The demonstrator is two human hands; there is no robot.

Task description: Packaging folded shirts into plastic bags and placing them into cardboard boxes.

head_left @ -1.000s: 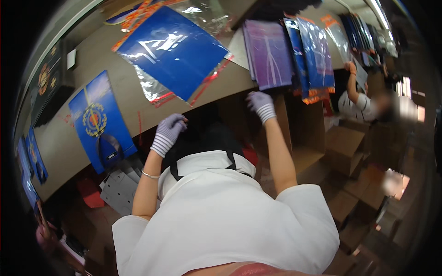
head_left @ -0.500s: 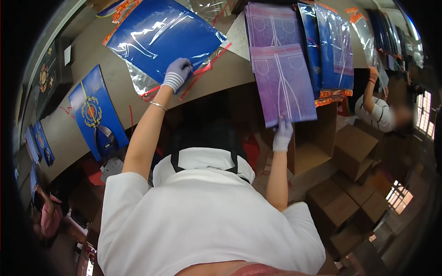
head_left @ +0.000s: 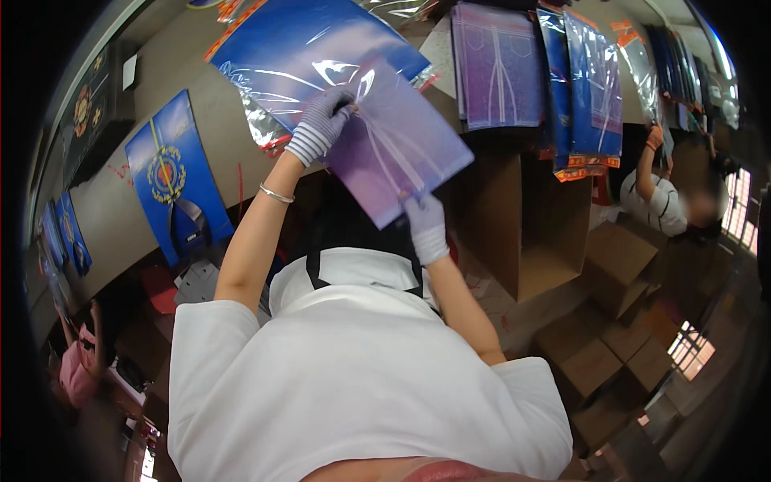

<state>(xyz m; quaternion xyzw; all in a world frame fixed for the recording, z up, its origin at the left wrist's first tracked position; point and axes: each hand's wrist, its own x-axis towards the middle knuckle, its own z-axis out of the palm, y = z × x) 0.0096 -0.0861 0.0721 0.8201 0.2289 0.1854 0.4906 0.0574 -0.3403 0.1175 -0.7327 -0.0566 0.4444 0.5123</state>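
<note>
A long brown work table [head_left: 205, 120] is running across the upper part of the view, and a large blue sheet in a clear plastic sleeve [head_left: 297, 48] is lying on it near the top. A person in a white top is leaning over the table edge. Beside the table a tall open brown cardboard box [head_left: 534, 225] is standing, with smaller closed boxes lying lower right. A stack of purple printed sheets [head_left: 491, 64] is resting on the table to the right, just beside blue packs in clear wrapping [head_left: 590, 88]. A blue printed card with a round gold emblem [head_left: 175, 181] is lying at the left.

The purple flat sheet in a clear sleeve [head_left: 397, 149] is being held tilted above the table's near edge — overlapping the large blue one. The left hand [head_left: 321, 124], in a pale knitted glove, is pinching its upper left edge; the right hand [head_left: 426, 225], gloved too, is gripping its lower corner.

Far right, another person [head_left: 666, 201] is reaching an arm up to the table.
</note>
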